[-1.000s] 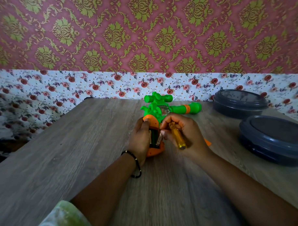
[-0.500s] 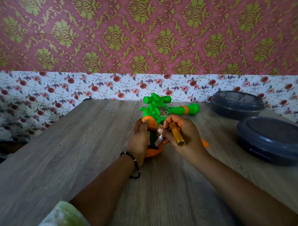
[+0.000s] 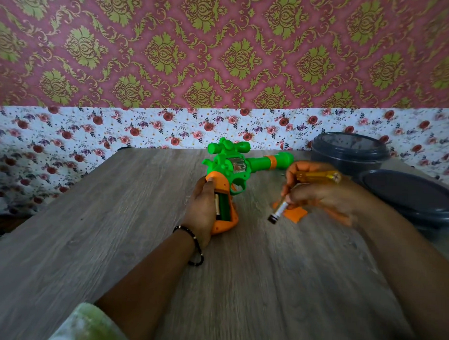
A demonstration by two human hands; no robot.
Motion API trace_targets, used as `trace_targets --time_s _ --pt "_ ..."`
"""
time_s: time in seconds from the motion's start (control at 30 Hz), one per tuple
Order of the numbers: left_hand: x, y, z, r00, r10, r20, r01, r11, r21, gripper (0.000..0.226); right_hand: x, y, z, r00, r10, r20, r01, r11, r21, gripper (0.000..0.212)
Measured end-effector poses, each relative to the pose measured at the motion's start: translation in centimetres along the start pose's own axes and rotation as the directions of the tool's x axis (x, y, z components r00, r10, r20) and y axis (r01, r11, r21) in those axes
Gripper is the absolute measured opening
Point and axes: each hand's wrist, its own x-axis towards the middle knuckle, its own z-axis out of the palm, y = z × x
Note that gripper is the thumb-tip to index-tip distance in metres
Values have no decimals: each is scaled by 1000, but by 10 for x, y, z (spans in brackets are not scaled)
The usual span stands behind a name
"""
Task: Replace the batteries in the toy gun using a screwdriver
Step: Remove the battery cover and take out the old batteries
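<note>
A green and orange toy gun (image 3: 233, 167) lies on the wooden table (image 3: 114, 229), barrel pointing right. My left hand (image 3: 200, 209) grips its orange handle, whose battery compartment (image 3: 223, 205) is open with a battery showing inside. My right hand (image 3: 319, 196), blurred, is off to the right of the gun. It holds a yellow-handled screwdriver (image 3: 317, 176) and pinches a battery (image 3: 278, 212) that points down to the left. The orange compartment cover (image 3: 295, 214) lies on the table under that hand.
Two dark grey lidded round containers stand at the right: one (image 3: 350, 151) at the back by the wall, one (image 3: 411, 194) nearer, close to my right forearm. The table's far edge meets a floral wall.
My right hand has pulled a battery out of the handle and moved right, away from the gun, still holding the screwdriver. The orange cover is now uncovered. My left hand kept its grip.
</note>
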Motion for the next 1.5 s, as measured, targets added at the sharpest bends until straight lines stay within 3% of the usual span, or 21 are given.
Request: trace_targets --time_s 0.2,0.5,0.6,0.77,0.87,0.97,1.1,1.2,1.3,1.5 --pt "2 -1 -1 999 -39 15 40 998 -39 47 -2 19 -26 965 263 6 -257 947 -194 28" --pt "0 0 -2 996 -66 59 72 991 -110 49 5 35 -27 931 303 -205 -350 900 -260 19" --pt "1 0 -3 996 -73 54 79 991 -111 49 7 31 -27 905 180 -387 -238 965 -107 7" --pt "2 -2 -4 999 -31 32 33 998 -52 48 10 17 -11 860 -100 -500 107 994 -16 36" --pt "-1 1 -1 1000 -16 -3 16 1000 -25 48 10 14 20 889 -137 -438 190 979 78 22" --pt "-6 4 2 1000 -23 6 23 1000 -5 59 12 18 59 959 -172 -224 214 960 181 16" --pt "-12 8 4 1000 24 -2 -23 998 59 57 21 26 85 948 -285 -144 292 956 35 22" --pt "-8 2 4 998 33 -48 -30 998 55 82 27 31 90 908 -361 -213 350 932 -91 13" --pt "-13 6 6 998 45 -41 -43 998 52 68 30 36 91 883 -374 -283 357 928 -111 10" --pt "-17 11 9 994 74 -81 -71 997 41 47 34 37 98 853 -438 -283 405 898 -169 11"
